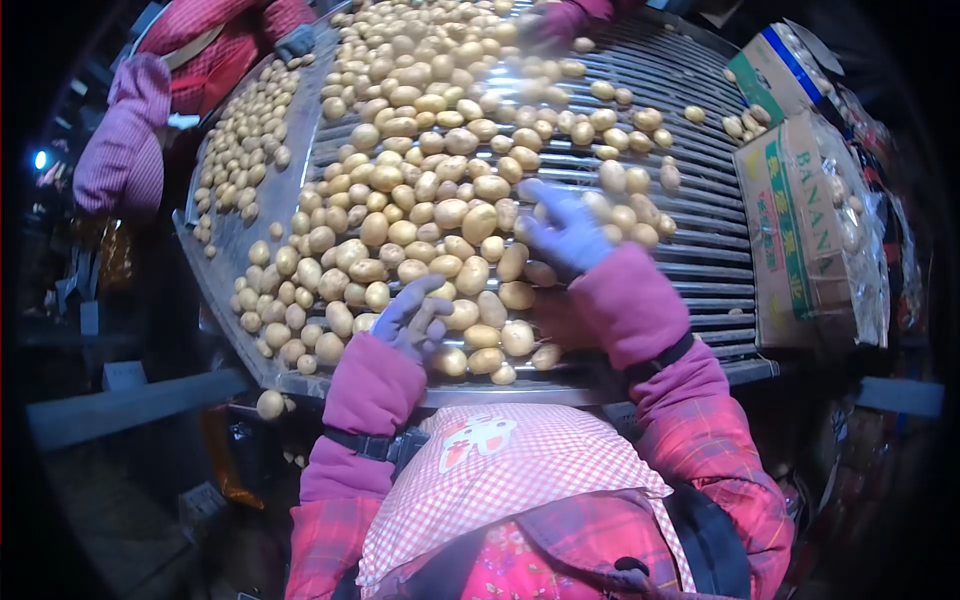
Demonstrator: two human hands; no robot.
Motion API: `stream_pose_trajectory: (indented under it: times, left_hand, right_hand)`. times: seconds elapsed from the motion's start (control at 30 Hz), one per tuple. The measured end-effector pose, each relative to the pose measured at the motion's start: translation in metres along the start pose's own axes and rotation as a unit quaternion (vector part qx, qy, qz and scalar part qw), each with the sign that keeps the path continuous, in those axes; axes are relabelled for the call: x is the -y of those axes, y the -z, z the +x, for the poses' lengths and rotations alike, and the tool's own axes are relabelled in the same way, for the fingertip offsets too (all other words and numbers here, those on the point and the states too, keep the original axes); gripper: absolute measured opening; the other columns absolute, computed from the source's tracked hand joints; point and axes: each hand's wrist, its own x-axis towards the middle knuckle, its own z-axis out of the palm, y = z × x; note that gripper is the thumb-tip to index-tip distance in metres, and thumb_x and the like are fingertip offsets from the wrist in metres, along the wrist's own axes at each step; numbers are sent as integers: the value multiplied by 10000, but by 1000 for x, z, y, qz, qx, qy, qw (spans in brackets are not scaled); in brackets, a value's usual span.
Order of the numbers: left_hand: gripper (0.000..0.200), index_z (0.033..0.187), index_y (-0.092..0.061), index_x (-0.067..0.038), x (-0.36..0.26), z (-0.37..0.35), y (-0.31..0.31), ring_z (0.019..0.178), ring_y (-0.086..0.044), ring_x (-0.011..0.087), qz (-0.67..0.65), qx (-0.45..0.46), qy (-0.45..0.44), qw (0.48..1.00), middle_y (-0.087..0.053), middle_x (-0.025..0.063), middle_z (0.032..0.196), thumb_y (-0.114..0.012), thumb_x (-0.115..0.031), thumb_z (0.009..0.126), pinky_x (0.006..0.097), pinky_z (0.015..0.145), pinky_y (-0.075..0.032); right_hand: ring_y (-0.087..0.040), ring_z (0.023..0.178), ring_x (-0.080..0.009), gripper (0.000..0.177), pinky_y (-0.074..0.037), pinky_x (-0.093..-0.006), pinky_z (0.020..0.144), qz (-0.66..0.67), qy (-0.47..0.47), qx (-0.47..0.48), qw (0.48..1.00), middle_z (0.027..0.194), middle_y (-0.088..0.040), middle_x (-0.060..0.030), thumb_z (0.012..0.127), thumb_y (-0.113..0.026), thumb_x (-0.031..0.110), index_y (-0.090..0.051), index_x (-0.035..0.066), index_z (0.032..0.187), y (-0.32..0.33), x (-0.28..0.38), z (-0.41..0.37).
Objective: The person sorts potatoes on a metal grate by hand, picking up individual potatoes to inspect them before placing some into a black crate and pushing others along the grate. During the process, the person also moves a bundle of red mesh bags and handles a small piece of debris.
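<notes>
Many potatoes lie spread over a slatted metal grate. My left hand, in a purple glove with dirty fingertips, is at the near edge of the pile. Its fingers are apart and loosely bent beside potatoes, and I see nothing gripped in them. Farther up and to the right, my right hand reaches over the potatoes, its thumb and fingers spread. That hand is slightly blurred, and whatever lies under its palm is hidden.
A cardboard box marked BANANA stands at the right edge, with another box behind it holding potatoes. Smaller potatoes fill a side chute at the left. Two co-workers' gloved hands, one a grey glove, are at the far side.
</notes>
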Motion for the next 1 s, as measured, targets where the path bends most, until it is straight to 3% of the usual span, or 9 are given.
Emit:
stream_pose_trajectory:
  times: [0.13, 0.23, 0.27, 0.37, 0.5, 0.6, 0.7, 0.93, 1.0]
  left_hand:
    - [354, 1296, -500, -116, 4, -5, -2, 757, -563, 127, 75, -73, -9, 994, -612, 62, 1066, -483, -219, 958, 225, 606, -443]
    - [369, 1312, -499, -147, 9, 2, 8, 791, -589, 169, 69, 3, -55, 996, -600, 91, 1127, -482, -240, 955, 257, 635, -475]
    - [411, 1329, -492, -175, 8, 11, 21, 826, -607, 227, -9, 14, -2, 1000, -574, 119, 1191, -491, -322, 946, 322, 667, -503]
    - [461, 1329, -493, -174, 5, 16, 23, 854, -610, 277, -146, 15, 55, 988, -558, 139, 1224, -497, -406, 931, 374, 688, -508]
    - [497, 1359, -463, -153, 9, 19, 32, 992, -612, 364, -220, 113, 52, 968, -504, 195, 1312, -458, -426, 944, 447, 763, -510]
    - [508, 1356, -464, -128, 10, 17, 38, 1001, -610, 389, -226, 80, 52, 970, -505, 200, 1318, -451, -429, 947, 469, 779, -512]
    - [524, 1375, -450, -140, 11, 19, 41, 1020, -576, 359, -225, 113, 54, 966, -495, 185, 1344, -402, -460, 963, 465, 823, -483]
    - [553, 1340, -468, -69, 11, 15, 33, 913, -641, 370, -212, 14, 41, 976, -567, 203, 1250, -417, -461, 954, 444, 739, -527]
    - [559, 1338, -467, -60, 8, 15, 29, 889, -645, 370, -212, -2, 37, 977, -573, 203, 1241, -414, -463, 953, 437, 726, -530]
  right_hand:
    - [-630, 870, -342, 348, -498, -423, 814, -155, -133, -244, 948, 954, -650, -183, 862, -594, 289, -641, 45, 1106, 96, -115, -13]
    - [-559, 1082, -345, 454, -461, -418, 909, -18, -249, -131, 960, 1165, -593, -184, 852, -582, 387, -598, 85, 1191, 104, -196, -22]
    - [-505, 1168, -328, 544, -419, -414, 976, -352, -273, -91, 891, 1250, -545, -181, 832, -592, 439, -546, 93, 1249, 84, -179, -13]
    - [-498, 1204, -301, 514, -406, -371, 995, -143, 12, -36, 989, 1247, -552, -150, 862, -621, 393, -522, 74, 1252, 59, -120, -12]
    - [-581, 929, -179, 523, -496, -312, 815, 144, -158, -141, 967, 1092, -593, -124, 871, -650, 259, -481, 52, 1321, 121, -168, 24]
    - [-566, 1112, -277, 540, -423, -388, 981, -218, -212, -169, 937, 1179, -598, -200, 893, -571, 448, -560, 38, 1244, 161, -256, 40]
    - [-614, 1022, -246, 472, -462, -339, 917, 199, -276, -118, 933, 1063, -659, -163, 911, -554, 430, -607, 47, 1181, 178, -179, 56]
    - [-551, 1139, -350, 569, -413, -411, 990, -248, -104, -263, 926, 1256, -551, -226, 855, -582, 485, -541, 125, 1294, 197, -365, 163]
    - [-516, 1175, -360, 560, -392, -413, 1014, -176, -101, -184, 962, 1266, -538, -227, 852, -585, 477, -539, 144, 1300, 180, -327, 173]
